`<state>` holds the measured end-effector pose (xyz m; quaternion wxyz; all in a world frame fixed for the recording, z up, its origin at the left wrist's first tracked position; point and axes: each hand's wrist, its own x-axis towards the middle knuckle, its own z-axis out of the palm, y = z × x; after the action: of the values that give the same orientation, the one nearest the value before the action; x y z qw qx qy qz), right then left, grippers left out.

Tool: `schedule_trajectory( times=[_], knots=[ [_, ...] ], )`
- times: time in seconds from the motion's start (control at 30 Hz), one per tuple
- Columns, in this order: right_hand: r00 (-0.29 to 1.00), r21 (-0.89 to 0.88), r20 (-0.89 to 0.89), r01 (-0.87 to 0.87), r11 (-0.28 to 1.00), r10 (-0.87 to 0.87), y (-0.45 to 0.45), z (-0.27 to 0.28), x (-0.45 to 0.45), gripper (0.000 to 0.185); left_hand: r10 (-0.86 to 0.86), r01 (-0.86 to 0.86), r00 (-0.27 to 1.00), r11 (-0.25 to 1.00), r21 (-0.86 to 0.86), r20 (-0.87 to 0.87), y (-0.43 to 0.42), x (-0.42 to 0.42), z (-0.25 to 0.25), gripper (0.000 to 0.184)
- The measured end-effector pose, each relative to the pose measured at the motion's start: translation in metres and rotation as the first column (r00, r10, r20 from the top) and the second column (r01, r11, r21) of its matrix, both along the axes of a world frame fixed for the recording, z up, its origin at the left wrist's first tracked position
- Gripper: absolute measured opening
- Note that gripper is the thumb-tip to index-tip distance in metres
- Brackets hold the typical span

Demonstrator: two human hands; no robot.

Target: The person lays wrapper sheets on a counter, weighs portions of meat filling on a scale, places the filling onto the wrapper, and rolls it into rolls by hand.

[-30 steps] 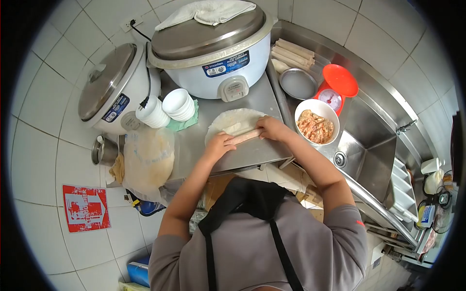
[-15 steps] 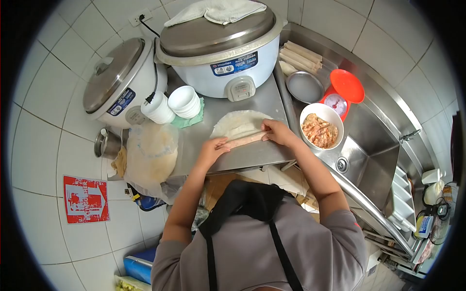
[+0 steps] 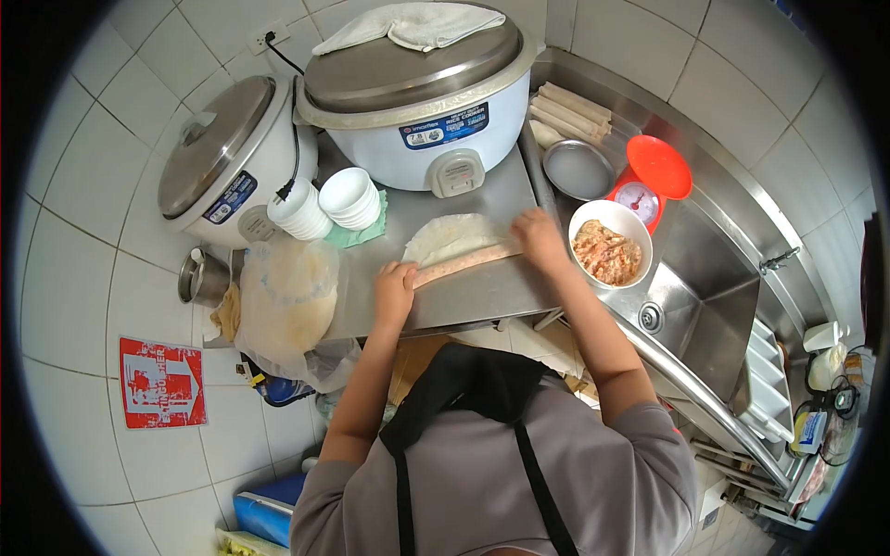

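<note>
Head view: at the left, a plastic bag (image 3: 287,296) with pale, flat contents was found at the edge of the surface (image 3: 482,301). Behind it, two stacks of white bowls (image 3: 348,197) were noted, a green cloth (image 3: 369,232) being visible under the right-hand stack. Further right, the left hand (image 3: 397,285) was observed with its fingers bent at the left end of a long, thin roll (image 3: 464,266); whether that end was pinched or merely pressed could not be told. The roll was located on the surface between the two hands, along the near edge of a pale wrapper (image 3: 450,236), whose loose part was spread beyond it.

The roll was judged light, soft and easily squashed, and the wrapper flimsy, likely to tear if pulled hard. Hold was considered best taken near both ends, with light, even fingertip pressure; a lift by one end alone was judged liable to cause sagging. The right hand (image 3: 540,239) was observed with bent fingers at the roll's right end; its grip was obscured and could not be determined. Further right, several pale cylinders (image 3: 573,109), a round pan (image 3: 579,170) and a white bowl (image 3: 632,221) of pinkish mixture (image 3: 607,252) were recorded.
</note>
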<state>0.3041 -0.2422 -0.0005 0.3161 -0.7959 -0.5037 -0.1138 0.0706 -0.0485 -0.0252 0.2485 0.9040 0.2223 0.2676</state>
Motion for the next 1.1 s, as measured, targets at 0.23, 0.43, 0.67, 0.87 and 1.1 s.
schedule_trajectory(
  times=[0.23,0.43,0.67,0.87,1.1],
  knots=[
    [0.895,0.035,-0.310,-0.325,0.945,0.320,0.034,-0.023,-0.032,0.006,-0.126,0.112,0.985,0.987,0.118,0.121,-0.024,0.020,0.012,0.019],
    [0.896,0.069,-0.302,-0.321,0.945,0.326,0.043,-0.019,-0.022,0.013,-0.258,0.260,0.964,0.965,-0.022,0.067,-0.025,0.038,0.005,0.020],
    [0.863,0.094,-0.285,-0.409,0.908,0.418,0.058,-0.026,-0.035,0.011,-0.233,0.234,0.968,0.972,-0.003,0.092,-0.009,0.047,0.002,0.023],
    [0.842,-0.063,-0.402,-0.419,0.906,0.361,0.078,-0.031,-0.016,0.009,-0.260,0.248,0.959,0.963,0.107,0.113,-0.025,0.056,0.008,0.024],
    [0.922,-0.010,-0.180,-0.350,0.937,0.342,0.063,-0.022,-0.040,0.023,-0.343,0.344,0.938,0.938,-0.030,0.044,0.005,0.061,-0.003,0.032]
  ],
)
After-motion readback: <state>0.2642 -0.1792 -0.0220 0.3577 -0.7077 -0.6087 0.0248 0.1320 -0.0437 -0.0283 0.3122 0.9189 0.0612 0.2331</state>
